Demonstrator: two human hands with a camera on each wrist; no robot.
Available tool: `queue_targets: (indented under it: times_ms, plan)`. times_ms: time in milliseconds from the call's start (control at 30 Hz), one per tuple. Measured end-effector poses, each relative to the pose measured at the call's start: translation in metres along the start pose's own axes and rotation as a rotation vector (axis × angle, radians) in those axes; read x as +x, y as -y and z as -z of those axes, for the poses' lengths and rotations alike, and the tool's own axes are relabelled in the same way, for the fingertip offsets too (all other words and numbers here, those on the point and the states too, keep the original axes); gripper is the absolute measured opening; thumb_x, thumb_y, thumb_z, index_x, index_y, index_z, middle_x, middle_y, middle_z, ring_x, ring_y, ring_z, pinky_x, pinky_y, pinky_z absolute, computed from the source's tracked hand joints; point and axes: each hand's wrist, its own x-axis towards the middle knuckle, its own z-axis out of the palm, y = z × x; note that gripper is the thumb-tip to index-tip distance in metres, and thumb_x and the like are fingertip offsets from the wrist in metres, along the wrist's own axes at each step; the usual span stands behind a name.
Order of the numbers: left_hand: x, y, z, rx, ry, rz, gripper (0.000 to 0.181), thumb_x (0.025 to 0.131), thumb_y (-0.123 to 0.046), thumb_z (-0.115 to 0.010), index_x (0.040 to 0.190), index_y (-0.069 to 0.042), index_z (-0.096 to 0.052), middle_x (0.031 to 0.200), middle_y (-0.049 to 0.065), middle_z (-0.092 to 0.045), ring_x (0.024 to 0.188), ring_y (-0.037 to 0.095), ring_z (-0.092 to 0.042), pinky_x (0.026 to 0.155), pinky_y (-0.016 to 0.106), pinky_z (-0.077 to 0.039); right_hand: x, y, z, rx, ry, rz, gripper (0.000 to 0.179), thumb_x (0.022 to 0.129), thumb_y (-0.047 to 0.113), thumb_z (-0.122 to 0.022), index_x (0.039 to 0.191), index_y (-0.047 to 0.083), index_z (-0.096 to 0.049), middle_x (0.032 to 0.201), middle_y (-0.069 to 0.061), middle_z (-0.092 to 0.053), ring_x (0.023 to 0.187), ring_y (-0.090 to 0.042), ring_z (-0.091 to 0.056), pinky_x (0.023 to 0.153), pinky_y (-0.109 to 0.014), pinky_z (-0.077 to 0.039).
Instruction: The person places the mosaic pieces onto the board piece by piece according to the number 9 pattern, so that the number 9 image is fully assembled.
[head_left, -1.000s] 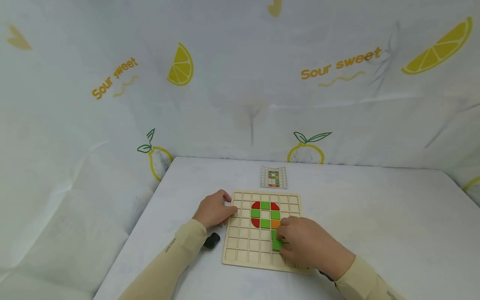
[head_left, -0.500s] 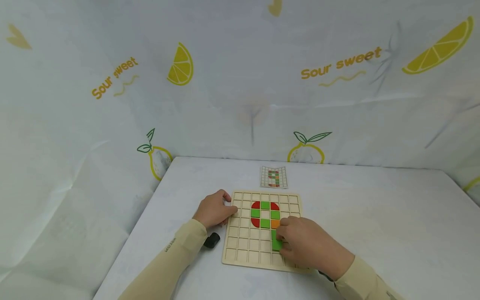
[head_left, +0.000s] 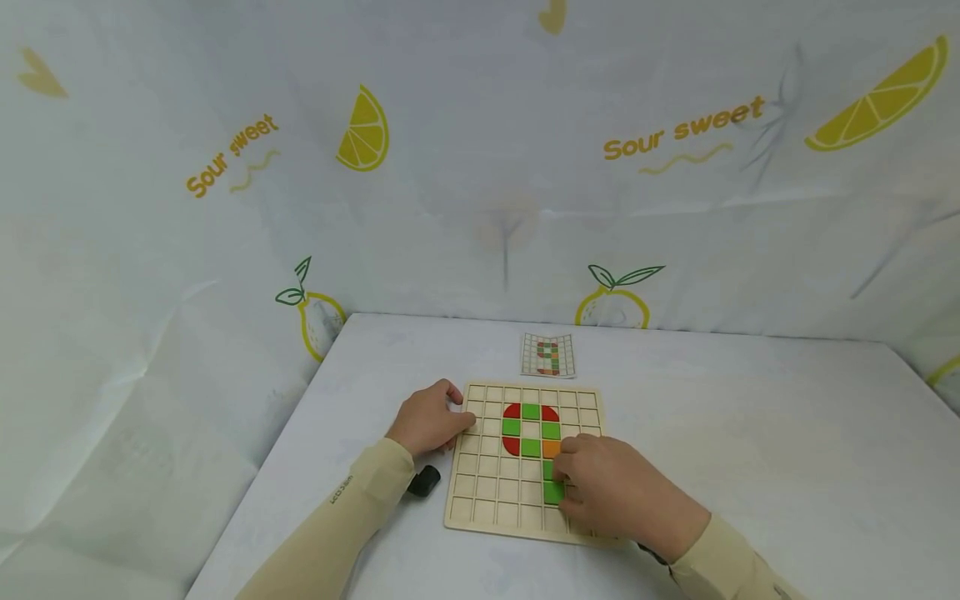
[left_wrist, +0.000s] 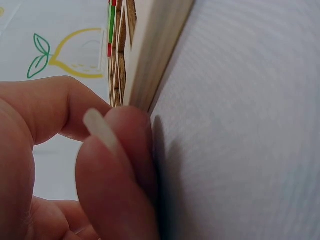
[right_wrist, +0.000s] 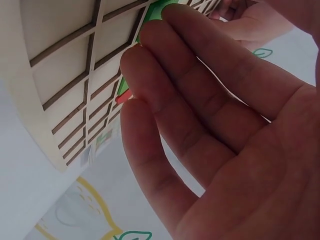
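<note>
A square wooden grid board [head_left: 486,487] lies on the table with red, green and orange tiles set in its cells. My left hand [head_left: 427,418] holds the board's left edge, thumb on the rim; in the left wrist view the fingertips [left_wrist: 131,122] are against its wooden side. Over the board's right part, my right hand [head_left: 611,479] has its fingertips at a green tile [head_left: 553,493] just below another green tile [head_left: 548,471]. The right wrist view shows the fingers [right_wrist: 165,95] gently bent, tips at the tiles, with the thumb mostly out of sight.
Behind the board lies a small pattern card [head_left: 547,357] showing a grid with a coloured figure. A black object [head_left: 424,481] shows beside the left wrist. A white cloth with lemon prints [head_left: 611,308] hangs behind the table.
The lower green tile has settled into its cell, and a grid line now shows between it and the green tile above. Both hands have stayed almost in place.
</note>
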Motion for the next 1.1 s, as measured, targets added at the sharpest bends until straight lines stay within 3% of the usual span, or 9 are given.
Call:
queue_targets:
  times_ms: [100,433,767,933,1100]
  plan:
    - [0.000,0.001,0.000,-0.001,-0.001,-0.002,0.032,0.095,-0.031,-0.075,0.119,-0.012,-0.064,0.060,0.001,-0.065,0.050,0.015,-0.058,0.056,0.029,-0.047,-0.001,-0.003,0.004,0.010,0.000,-0.018,0.010,0.083,0.023,-0.088,0.089,0.021,-0.080,0.085,0.014,-0.061,0.073,-0.002,-0.049,0.069,-0.029,-0.052]
    - [0.001,0.001,-0.002,0.010,-0.003,0.003,0.033,0.094,-0.030,-0.075,0.119,-0.012,-0.064,0.063,0.001,-0.065,0.051,0.015,-0.059,0.058,0.029,-0.047,-0.027,-0.035,0.021,0.025,0.020,-0.243,0.018,0.086,0.032,-0.090,0.097,0.022,-0.079,0.095,0.012,-0.067,0.084,-0.006,-0.059,0.079,-0.034,-0.058]
    - [0.001,0.003,0.000,0.020,-0.002,0.020,0.034,0.094,-0.030,-0.074,0.121,-0.013,-0.063,0.063,0.002,-0.065,0.052,0.015,-0.058,0.058,0.028,-0.047,-0.079,-0.077,0.018,0.009,0.051,-0.383,0.019,0.086,0.032,-0.090,0.097,0.023,-0.078,0.093,0.013,-0.064,0.086,-0.007,-0.062,0.082,-0.039,-0.060]
    - [-0.002,0.003,0.000,0.037,0.000,0.018,0.036,0.095,-0.031,-0.074,0.124,-0.012,-0.063,0.062,0.002,-0.064,0.053,0.016,-0.058,0.059,0.029,-0.047,-0.102,-0.088,0.014,0.033,0.118,-0.472,0.020,0.086,0.034,-0.090,0.099,0.024,-0.078,0.094,0.012,-0.065,0.086,-0.009,-0.060,0.082,-0.040,-0.060]
    - [-0.001,0.001,-0.001,0.044,0.015,0.017,0.037,0.096,-0.032,-0.073,0.124,-0.012,-0.063,0.065,0.003,-0.064,0.054,0.016,-0.058,0.060,0.029,-0.047,-0.126,-0.091,0.010,0.044,0.139,-0.504,0.021,0.084,0.036,-0.092,0.097,0.028,-0.077,0.096,0.014,-0.065,0.088,-0.010,-0.061,0.082,-0.040,-0.061]
